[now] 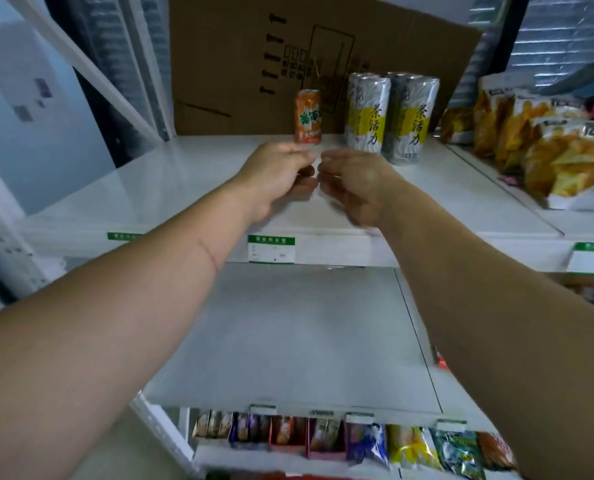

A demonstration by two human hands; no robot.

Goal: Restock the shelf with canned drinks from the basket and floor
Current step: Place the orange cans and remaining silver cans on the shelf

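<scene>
Orange can upright near shelf back edge, left of the grey cans; left hand and right hand loosely curled, empty, just before it.

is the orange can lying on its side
No, the orange can stands upright on the shelf, left of the tall grey cans.

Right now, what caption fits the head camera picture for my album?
Two empty hands, left hand and right hand, hover before an orange can and tall grey cans on a white shelf.
</scene>
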